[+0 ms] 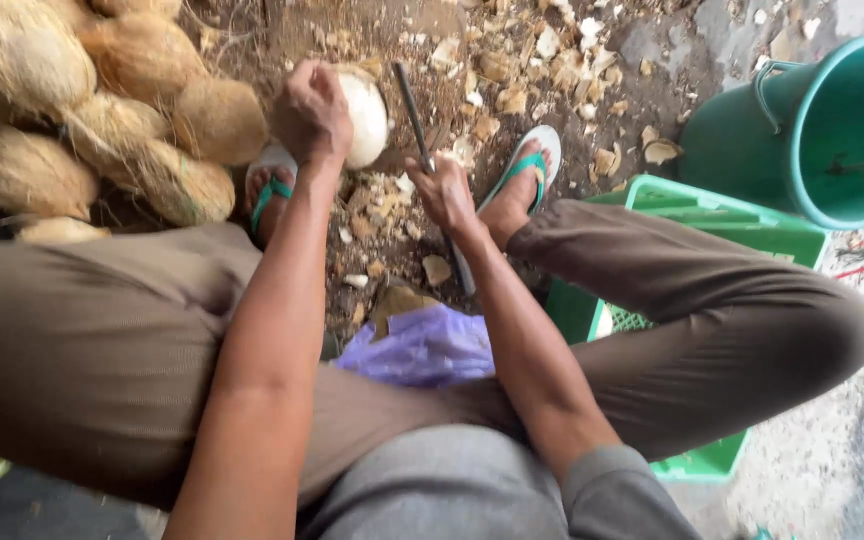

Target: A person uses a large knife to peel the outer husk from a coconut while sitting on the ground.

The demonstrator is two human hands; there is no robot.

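Pale peeled coconut (364, 115), perhaps half-husked

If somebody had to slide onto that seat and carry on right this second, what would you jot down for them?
Left hand: gripping the pale, mostly peeled coconut, held down on the ground between the feet.
Right hand: closed around a long dark blade, tip pointing beside the coconut.
Done: husk and shell chips litter the ground.
Left: heap of brown husked coconuts on the left side, not yet peeled.
Nearby: green crate and teal bucket on the right side.
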